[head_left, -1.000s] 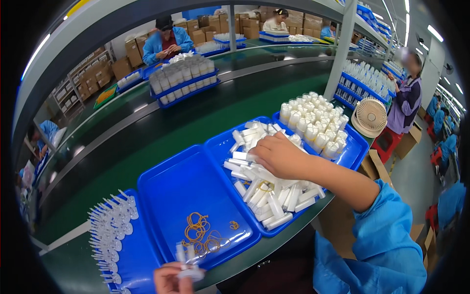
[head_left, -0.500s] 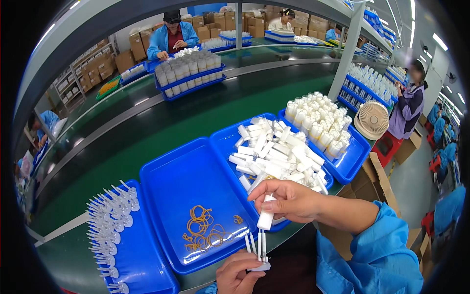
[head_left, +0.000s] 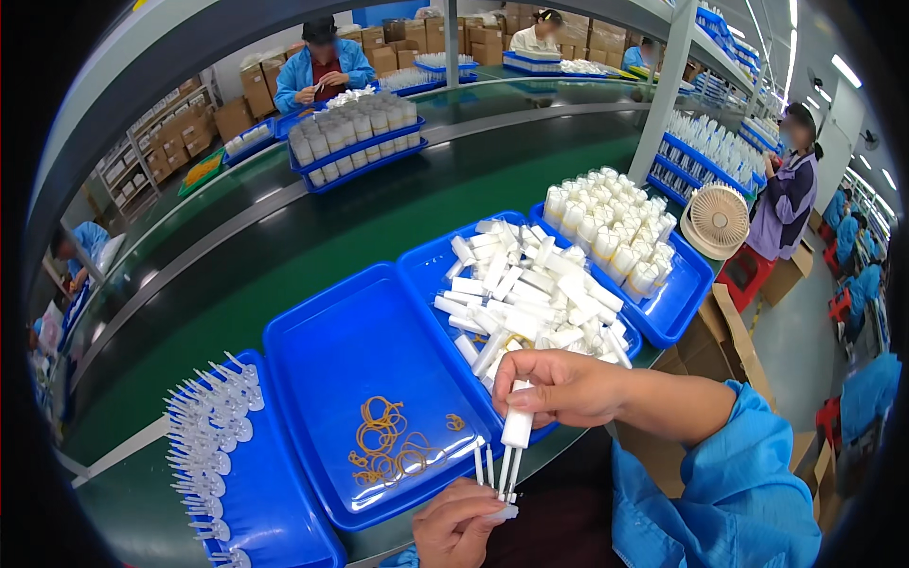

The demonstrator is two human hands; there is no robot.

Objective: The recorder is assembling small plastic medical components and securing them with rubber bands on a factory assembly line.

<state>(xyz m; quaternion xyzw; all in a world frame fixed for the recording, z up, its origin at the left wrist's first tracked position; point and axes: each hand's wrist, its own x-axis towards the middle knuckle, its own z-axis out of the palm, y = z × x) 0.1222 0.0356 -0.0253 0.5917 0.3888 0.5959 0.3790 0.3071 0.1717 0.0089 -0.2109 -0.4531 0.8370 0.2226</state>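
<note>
Between thumb and fingers, my right hand grips a white flat-sided plastic sleeve, held upright. Below it, my left hand pinches the small translucent base of a pronged plastic piece, its several thin white prongs pointing up. The sleeve's lower end meets the tops of two prongs; whether they are inside it I cannot tell. Other prongs stand beside it, uncovered. Just beyond my right hand, loose white sleeves lie heaped in a blue tray. Similar pronged pieces stand in rows at the left.
Tan rubber bands lie in the middle blue tray. Banded white bundles fill a tray at right, near a beige fan. Stacked trays stand across the green bench, where a co-worker sits. A metal post rises at right.
The sleeve and my right hand have shifted slightly down and right, and the sleeve stays at the prong tops. Across the bench, the co-worker's hands have come together.
</note>
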